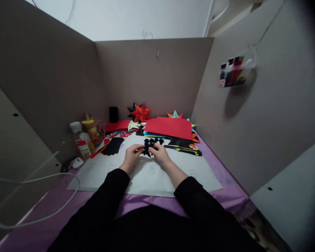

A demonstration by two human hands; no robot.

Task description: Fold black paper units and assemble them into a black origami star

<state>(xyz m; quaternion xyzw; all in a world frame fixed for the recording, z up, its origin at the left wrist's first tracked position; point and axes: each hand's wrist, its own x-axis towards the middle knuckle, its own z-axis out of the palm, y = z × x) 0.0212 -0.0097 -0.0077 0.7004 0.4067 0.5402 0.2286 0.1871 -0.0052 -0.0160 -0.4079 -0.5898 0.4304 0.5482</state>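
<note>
Between my two hands, over the middle of the white mat (144, 182), is a small black folded paper piece (147, 148) with pointed ends. Its left side is pinched by the fingers of my left hand (133, 154). On its right side the fingers of my right hand (159, 152) are closed. More small black folded pieces (157, 140) lie just behind it. A utility knife (186, 150) with black and yellow handle rests to the right of my right hand. Black paper sheets (114, 146) lie to the left of my left hand.
Red sheets (170, 127) are stacked at the back right, near a black paper star (181, 141). A red and orange star (141, 113) stands against the back panel. Bottles (83, 141), a white case (77, 162) and a white cable (73, 199) are at the left.
</note>
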